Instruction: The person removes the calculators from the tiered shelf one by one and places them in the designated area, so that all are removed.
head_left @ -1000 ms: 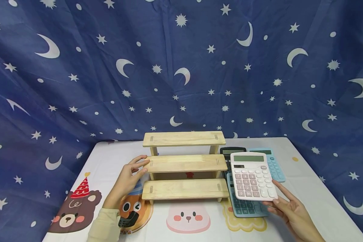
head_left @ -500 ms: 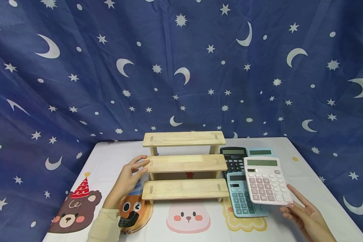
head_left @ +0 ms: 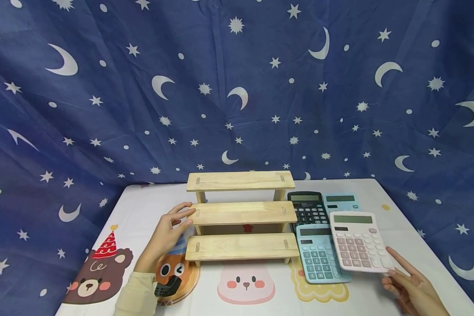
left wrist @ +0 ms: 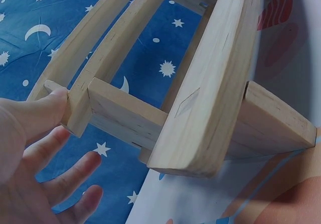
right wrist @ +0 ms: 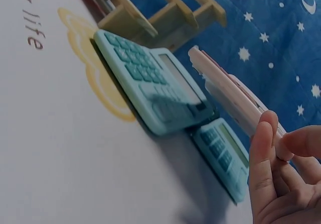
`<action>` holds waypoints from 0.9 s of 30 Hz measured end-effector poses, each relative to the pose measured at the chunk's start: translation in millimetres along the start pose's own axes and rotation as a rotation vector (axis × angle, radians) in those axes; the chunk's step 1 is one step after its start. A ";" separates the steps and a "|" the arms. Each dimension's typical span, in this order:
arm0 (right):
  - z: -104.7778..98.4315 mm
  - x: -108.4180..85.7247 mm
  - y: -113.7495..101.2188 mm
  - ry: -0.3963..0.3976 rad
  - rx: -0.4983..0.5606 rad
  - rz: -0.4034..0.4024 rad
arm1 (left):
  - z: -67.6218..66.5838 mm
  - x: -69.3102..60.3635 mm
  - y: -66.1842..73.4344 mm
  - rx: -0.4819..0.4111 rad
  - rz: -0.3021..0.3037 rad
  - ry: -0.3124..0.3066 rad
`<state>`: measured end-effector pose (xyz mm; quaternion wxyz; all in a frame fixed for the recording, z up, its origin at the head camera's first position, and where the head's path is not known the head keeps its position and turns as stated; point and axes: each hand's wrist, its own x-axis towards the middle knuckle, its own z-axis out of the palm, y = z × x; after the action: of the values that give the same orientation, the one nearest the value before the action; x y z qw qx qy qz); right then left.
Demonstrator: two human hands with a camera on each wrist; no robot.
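Observation:
My left hand point(head_left: 166, 232) pinches the left end of the middle board of a three-tier wooden display stand point(head_left: 241, 213). In the left wrist view the thumb and a finger meet that board end, while the other fingers point(left wrist: 75, 181) stay off the wood. With its lower right corner between thumb and fingers, my right hand point(head_left: 412, 285) holds up a white and pink calculator point(head_left: 359, 241). The right wrist view shows this calculator point(right wrist: 235, 98) edge-on, raised above a light-blue calculator point(head_left: 320, 259) that lies on the table; a second light-blue calculator point(head_left: 341, 202) is partly covered.
A black calculator point(head_left: 308, 206) lies beside the stand's right side, partly overlapped by the nearer blue one. A white tablecloth point(head_left: 395, 210) with cartoon prints covers the table. Behind hangs a dark-blue curtain point(head_left: 237, 87) with moons and stars.
My right hand has carried the white and pink calculator rightward and toward the table's front, uncovering more of the black and blue calculators. The left hand and the stand stay put.

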<state>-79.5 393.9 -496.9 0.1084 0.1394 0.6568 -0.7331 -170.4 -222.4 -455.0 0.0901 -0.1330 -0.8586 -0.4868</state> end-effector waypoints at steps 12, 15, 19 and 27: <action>-21.0 2.0 5.8 0.074 -0.010 0.107 | -0.4 -0.1 0.1 -0.003 0.001 -0.006; -25.7 2.9 8.3 0.066 0.009 0.083 | -0.5 -0.2 -0.3 -0.001 0.003 -0.007; -29.8 4.4 10.1 0.069 0.011 0.095 | -0.6 -0.3 -0.4 0.000 0.002 -0.007; -34.5 7.8 11.0 0.075 0.021 0.152 | -0.8 -0.2 0.7 -0.002 0.002 -0.008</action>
<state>-80.9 427.1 -513.3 0.1377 0.2172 0.6400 -0.7241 -170.0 -222.8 -454.1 0.0870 -0.1361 -0.8584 -0.4868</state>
